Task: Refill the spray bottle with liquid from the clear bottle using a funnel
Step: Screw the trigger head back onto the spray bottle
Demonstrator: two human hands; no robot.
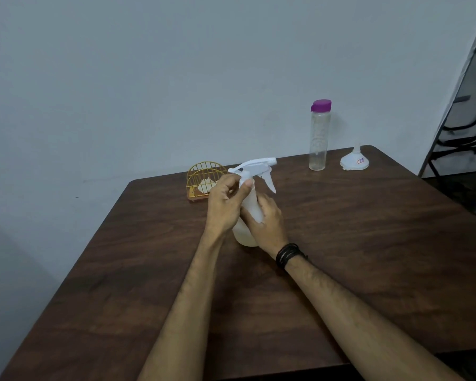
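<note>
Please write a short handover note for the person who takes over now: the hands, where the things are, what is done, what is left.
Left hand grips the neck of the spray bottle under its trigger head; right hand holds the body.
Spray bottle stands mid-table, head on.
Clear bottle, purple cap on, and funnel, mouth down, stand at the far right of the table.
Done: nothing poured.
Left: remove head, seat funnel, pour.

Bare forearms; black corded bracelets (289, 255) wrap the right wrist.

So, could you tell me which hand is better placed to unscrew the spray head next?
Left, probably. The left hand already grips the collar under the spray head, while the right hand steadies the spray bottle body.
</note>
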